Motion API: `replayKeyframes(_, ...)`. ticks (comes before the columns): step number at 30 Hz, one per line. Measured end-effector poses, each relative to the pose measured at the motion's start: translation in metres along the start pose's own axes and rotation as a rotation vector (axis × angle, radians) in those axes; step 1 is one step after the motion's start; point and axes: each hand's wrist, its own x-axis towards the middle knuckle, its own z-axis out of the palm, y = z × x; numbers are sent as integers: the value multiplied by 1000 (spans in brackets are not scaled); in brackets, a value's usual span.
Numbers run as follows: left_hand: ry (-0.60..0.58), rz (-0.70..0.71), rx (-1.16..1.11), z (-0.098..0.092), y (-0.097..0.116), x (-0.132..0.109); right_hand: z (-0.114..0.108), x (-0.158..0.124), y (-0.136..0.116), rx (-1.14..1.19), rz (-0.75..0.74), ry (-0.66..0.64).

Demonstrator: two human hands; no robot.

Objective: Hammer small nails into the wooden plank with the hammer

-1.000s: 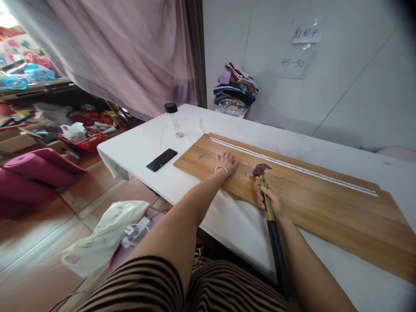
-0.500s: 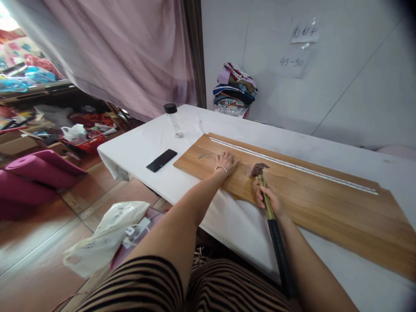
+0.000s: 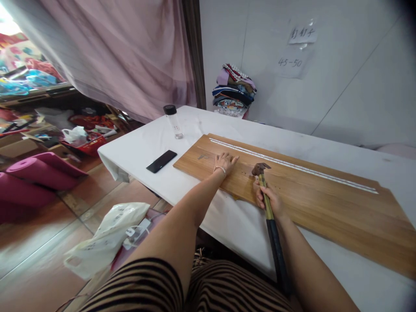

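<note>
My left hand (image 3: 226,163) lies flat on a long wooden board (image 3: 312,195), fingers spread, with a bracelet at the wrist. A small group of nails (image 3: 203,157) rests on the board to its left. My right hand (image 3: 267,197) is wrapped round the handle of a claw hammer (image 3: 268,210), close below its rusty head. The handle is yellowish near the head and black farther down, pointing back toward me. The hammer head is over the board, to the right of my left hand; whether it touches the wood I cannot tell. Tiny dark marks dot the board near it.
A white measuring strip (image 3: 292,165) runs along the board's far side. On the white-covered table (image 3: 136,149) are a black phone (image 3: 161,161) and a clear bottle (image 3: 174,122). Folded clothes (image 3: 234,91) are stacked by the wall. A plastic bag (image 3: 107,238) lies at lower left.
</note>
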Motion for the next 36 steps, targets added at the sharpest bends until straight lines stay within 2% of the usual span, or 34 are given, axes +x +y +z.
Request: replayKeyframes(36,-15,11,32,4,0,1,2,-2,-3,-25,27,3)
